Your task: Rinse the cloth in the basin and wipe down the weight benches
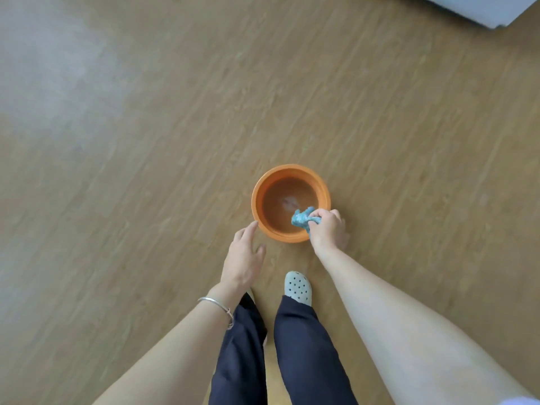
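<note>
Blue crumpled cloth [302, 219] gripped in right hand [327, 229] over round orange plastic basin [287, 169]; left hand [244, 258] spread beside rim.

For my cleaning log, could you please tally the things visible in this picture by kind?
Orange basin: 1
Blue cloth: 1
Hands: 2, left hand and right hand
Pale clog: 1
Silver bracelet: 1
Total: 6

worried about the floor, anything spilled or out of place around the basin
Nothing stands out. The basin sits upright on the floor, water inside, no puddle around it. The right hand grips the cloth over the rim; the left hand hovers open beside it.
</note>
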